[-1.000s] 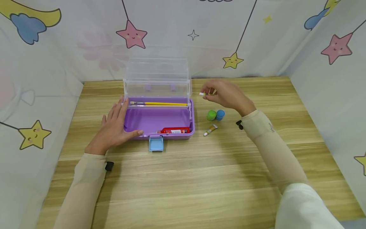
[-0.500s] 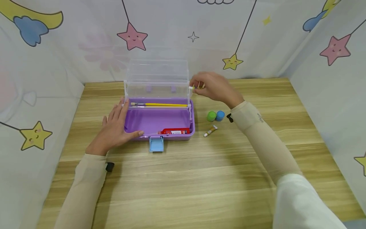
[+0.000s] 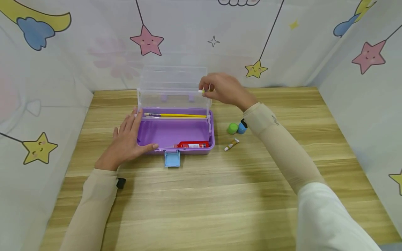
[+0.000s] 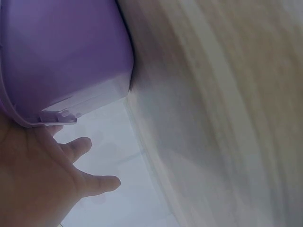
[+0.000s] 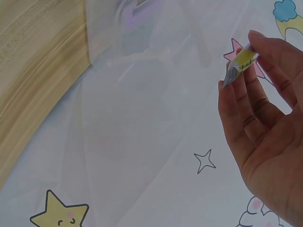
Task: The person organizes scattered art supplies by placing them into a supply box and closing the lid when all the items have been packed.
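Observation:
My right hand (image 3: 224,90) pinches a small yellow paint tube (image 5: 245,60) between thumb and fingertips, its white cap pointing left. In the head view the hand is raised at the right end of the clear lid (image 3: 174,78), which stands up behind the purple box (image 3: 213,136). My left hand (image 3: 124,143) rests on the box's left end, fingers straight and spread, thumb along the front rim. Inside the box, a yellow-handled paintbrush (image 3: 182,115) lies in the clear tray at the back. A red bottle (image 3: 193,144) lies along the front wall.
On the wooden table (image 3: 194,205), right of the box, sit a green paint pot (image 3: 232,128) and a blue paint pot (image 3: 241,129), partly covered by the right wrist strap. A brown paint tube (image 3: 231,144) lies in front of them. A blue latch (image 3: 172,159) hangs from the box's front.
My right hand has moved left and farther back with the yellow paint tube, from over the table to the lid's right end. The left hand stays on the box.

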Demonstrator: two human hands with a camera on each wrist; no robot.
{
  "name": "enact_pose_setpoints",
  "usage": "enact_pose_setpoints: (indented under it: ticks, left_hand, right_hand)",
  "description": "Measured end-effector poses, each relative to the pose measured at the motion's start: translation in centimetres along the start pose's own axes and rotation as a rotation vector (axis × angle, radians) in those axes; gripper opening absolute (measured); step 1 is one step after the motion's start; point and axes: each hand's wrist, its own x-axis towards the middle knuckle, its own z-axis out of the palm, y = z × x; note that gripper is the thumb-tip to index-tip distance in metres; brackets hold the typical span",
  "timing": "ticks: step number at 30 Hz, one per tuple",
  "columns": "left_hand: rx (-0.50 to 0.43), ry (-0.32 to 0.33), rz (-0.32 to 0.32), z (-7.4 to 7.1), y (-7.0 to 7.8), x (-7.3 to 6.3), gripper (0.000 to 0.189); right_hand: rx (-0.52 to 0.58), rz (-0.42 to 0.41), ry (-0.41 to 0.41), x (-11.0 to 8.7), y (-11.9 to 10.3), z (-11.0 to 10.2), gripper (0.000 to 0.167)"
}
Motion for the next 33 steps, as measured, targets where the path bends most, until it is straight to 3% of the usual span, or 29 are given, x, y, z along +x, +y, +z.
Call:
enact_pose_setpoints:
  ticks: [14, 33]
  left_hand:
    - [0.003, 0.006, -0.003, 0.1, -0.1, -0.2, 0.129]
    - [-0.016, 0.007, 0.000, 0.0, -0.2, -0.1, 0.128]
  right_hand:
    - [-0.012, -0.013, -0.020, 3.4, -0.9, 0.3, 0.018]
    - [0.046, 0.036, -0.078, 6.0, -1.4, 1.2, 0.022]
